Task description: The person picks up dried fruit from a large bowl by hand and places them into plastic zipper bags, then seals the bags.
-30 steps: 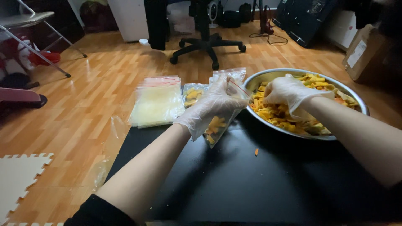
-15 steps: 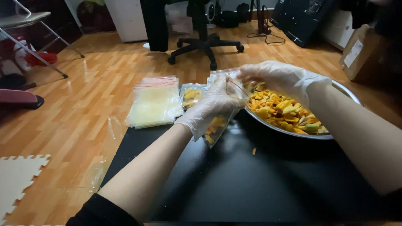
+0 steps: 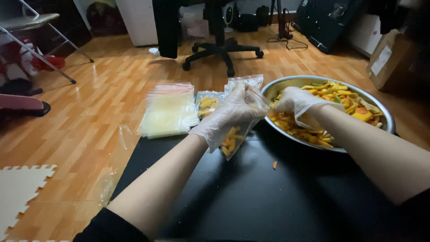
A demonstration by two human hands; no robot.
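Bowl (image 3: 380, 117) at right on the mat (image 3: 277, 197). Held bag (image 3: 237, 134) left of it. Stacked bags (image 3: 168, 112) farther left, on the floor (image 3: 89, 103)

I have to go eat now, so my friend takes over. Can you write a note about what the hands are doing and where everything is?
Left hand, gloved, holds a clear zip bag partly filled with yellow chips.
Right hand, gloved, is in the metal bowl of chips, beside the bag's mouth.
One filled bag lies behind; a stack of empty bags sits to its left.
Done: one bag filled. Left: finish this bag; plenty of chips remain.
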